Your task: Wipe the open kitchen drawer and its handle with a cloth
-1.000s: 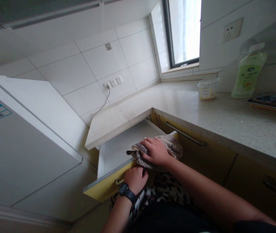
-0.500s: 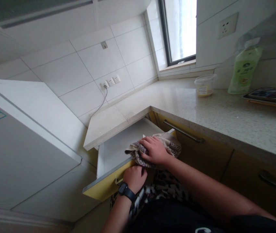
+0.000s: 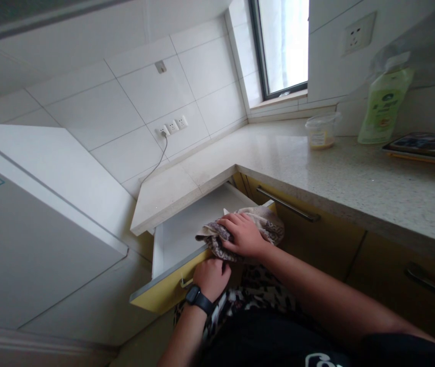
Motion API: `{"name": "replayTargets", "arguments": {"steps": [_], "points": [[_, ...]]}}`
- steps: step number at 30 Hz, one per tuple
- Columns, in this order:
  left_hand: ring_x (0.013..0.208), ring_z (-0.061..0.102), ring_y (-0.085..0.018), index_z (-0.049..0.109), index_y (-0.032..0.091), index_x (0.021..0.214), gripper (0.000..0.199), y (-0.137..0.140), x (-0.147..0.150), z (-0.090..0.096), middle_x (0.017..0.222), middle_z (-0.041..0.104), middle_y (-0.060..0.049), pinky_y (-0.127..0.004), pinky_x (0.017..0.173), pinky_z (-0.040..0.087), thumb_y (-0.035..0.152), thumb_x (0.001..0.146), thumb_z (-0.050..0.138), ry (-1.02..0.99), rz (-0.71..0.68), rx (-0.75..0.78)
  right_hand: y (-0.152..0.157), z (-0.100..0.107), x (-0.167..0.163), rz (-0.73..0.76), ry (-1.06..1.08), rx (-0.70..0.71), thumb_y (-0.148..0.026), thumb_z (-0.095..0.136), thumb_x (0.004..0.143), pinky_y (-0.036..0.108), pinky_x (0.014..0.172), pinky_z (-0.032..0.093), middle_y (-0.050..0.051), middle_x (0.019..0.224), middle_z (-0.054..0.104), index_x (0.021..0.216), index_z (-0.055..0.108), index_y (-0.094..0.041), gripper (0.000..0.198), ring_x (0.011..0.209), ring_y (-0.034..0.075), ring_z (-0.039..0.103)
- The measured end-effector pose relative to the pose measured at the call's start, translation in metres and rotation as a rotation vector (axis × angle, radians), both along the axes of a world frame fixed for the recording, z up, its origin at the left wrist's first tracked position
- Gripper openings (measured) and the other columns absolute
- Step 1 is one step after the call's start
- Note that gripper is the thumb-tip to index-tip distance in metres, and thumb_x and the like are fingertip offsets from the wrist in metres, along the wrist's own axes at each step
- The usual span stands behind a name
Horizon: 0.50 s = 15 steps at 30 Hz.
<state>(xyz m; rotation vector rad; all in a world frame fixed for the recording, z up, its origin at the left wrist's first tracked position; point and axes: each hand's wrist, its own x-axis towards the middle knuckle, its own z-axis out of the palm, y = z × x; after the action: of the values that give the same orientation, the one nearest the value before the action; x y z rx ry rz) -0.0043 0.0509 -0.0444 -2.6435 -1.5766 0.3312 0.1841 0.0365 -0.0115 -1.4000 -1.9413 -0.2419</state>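
Note:
A yellow-fronted drawer (image 3: 163, 286) with a white inside stands pulled out below the counter. My right hand (image 3: 242, 235) grips a patterned cloth (image 3: 273, 224), bunched over the top edge of the drawer front near its right end. My left hand (image 3: 212, 279), with a black watch on the wrist, is closed at the drawer handle (image 3: 185, 283). One end of that handle shows beside the hand; the fingertips are hidden behind it.
On the speckled counter (image 3: 278, 153) are a clear plastic tub (image 3: 320, 132), a green bottle (image 3: 384, 107) and a flat dark item (image 3: 427, 145). A white appliance (image 3: 41, 204) is close on the left. Cabinet handles (image 3: 288, 205) stick out at the right.
The view has tipped very slightly, shifting everything a little up and left. Both hands, the cloth and the drawer keep the same places relative to each other.

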Motion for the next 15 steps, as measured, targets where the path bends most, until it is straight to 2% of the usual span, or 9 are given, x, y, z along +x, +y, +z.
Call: {"name": "replayTargets", "arguments": {"steps": [15], "points": [[0.098, 0.062, -0.016, 0.059, 0.015, 0.114, 0.036, 0.0018, -0.0023, -0.0052, 0.109, 0.063, -0.007, -0.038, 0.089, 0.054, 0.044, 0.093, 0.055, -0.001, -0.004, 0.021, 0.0038, -0.0096, 0.0018, 0.028, 0.011, 0.042, -0.047, 0.051, 0.091, 0.044, 0.100, 0.047, 0.012, 0.127, 0.053, 0.128, 0.052, -0.015, 0.049, 0.115, 0.019, 0.053]]}}
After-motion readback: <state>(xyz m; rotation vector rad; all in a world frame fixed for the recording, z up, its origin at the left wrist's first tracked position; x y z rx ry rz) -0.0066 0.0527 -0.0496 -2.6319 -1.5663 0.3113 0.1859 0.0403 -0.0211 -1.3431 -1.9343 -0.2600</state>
